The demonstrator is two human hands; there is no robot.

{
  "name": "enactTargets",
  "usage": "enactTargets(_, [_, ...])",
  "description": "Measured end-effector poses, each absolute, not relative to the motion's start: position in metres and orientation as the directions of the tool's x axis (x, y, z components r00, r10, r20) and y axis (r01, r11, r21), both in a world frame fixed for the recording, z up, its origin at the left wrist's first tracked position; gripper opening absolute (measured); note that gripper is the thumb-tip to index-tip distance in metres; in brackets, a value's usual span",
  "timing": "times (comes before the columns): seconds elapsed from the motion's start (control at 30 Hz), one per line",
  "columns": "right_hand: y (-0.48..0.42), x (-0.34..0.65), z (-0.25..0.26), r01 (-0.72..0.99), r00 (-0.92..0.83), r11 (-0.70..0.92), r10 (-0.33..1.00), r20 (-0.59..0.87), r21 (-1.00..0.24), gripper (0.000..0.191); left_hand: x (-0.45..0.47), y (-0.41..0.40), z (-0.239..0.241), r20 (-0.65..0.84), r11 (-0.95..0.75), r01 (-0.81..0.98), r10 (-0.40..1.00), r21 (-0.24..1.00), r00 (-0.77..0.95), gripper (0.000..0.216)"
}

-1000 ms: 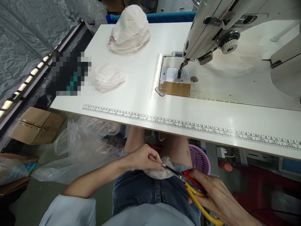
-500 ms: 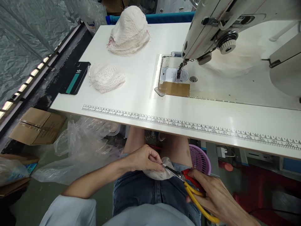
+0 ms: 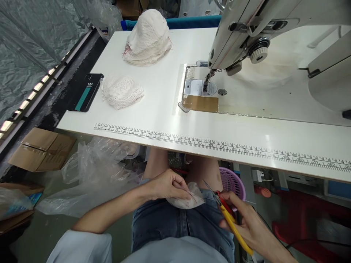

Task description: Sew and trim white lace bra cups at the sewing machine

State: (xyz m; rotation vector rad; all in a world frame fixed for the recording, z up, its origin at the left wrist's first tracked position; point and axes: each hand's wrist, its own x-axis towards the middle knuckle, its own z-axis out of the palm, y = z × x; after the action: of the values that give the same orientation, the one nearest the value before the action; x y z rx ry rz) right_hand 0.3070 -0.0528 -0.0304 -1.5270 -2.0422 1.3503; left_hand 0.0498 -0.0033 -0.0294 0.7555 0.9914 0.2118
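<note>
My left hand is closed in a pinch on a small white lace piece that rests on my lap, below the table's front edge. My right hand grips scissors with red and yellow handles. Their blades point up and left, a short way off the lace piece. A thin thread runs across the fabric near my left fingers.
On the white sewing table stand a sewing machine, a stack of white lace pieces, a smaller lace pile and a black phone. A purple basket, clear plastic bags and cardboard boxes lie below.
The scissors have drawn back from the lace piece to the right, and their blades now stand clear of it. My left hand keeps its pinch on the fabric.
</note>
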Motion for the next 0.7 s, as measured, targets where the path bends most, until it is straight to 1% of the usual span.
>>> enactTargets(0.1, [-0.046, 0.297, -0.025, 0.535, -0.386, -0.079, 0.862, -0.327, -0.841, 0.028, 0.052, -0.004, -0.028, -0.659, 0.708, 0.173, 0.5, 0.684, 0.562, 0.033])
enactTargets(0.23, [-0.037, 0.275, -0.023, 0.374, -0.428, -0.177, 0.838, -0.339, -0.91, 0.029, 0.055, -0.007, -0.027, -0.635, 0.661, 0.194, 0.531, 0.724, 0.561, 0.027])
enactTargets(0.37, [-0.035, 0.26, -0.026, 0.25, -0.451, -0.282, 0.813, -0.369, -0.926, 0.024, 0.055, -0.01, -0.027, -0.629, 0.638, 0.201, 0.564, 0.744, 0.536, 0.025])
enactTargets(0.53, [-0.039, 0.259, -0.028, 0.214, -0.419, -0.291, 0.835, -0.356, -0.933, 0.022, 0.055, -0.01, -0.026, -0.654, 0.65, 0.225, 0.553, 0.726, 0.516, 0.026])
enactTargets(0.7, [-0.039, 0.259, -0.025, 0.216, -0.448, -0.307, 0.813, -0.373, -0.927, 0.02, 0.056, -0.011, -0.03, -0.662, 0.67, 0.219, 0.527, 0.71, 0.534, 0.032])
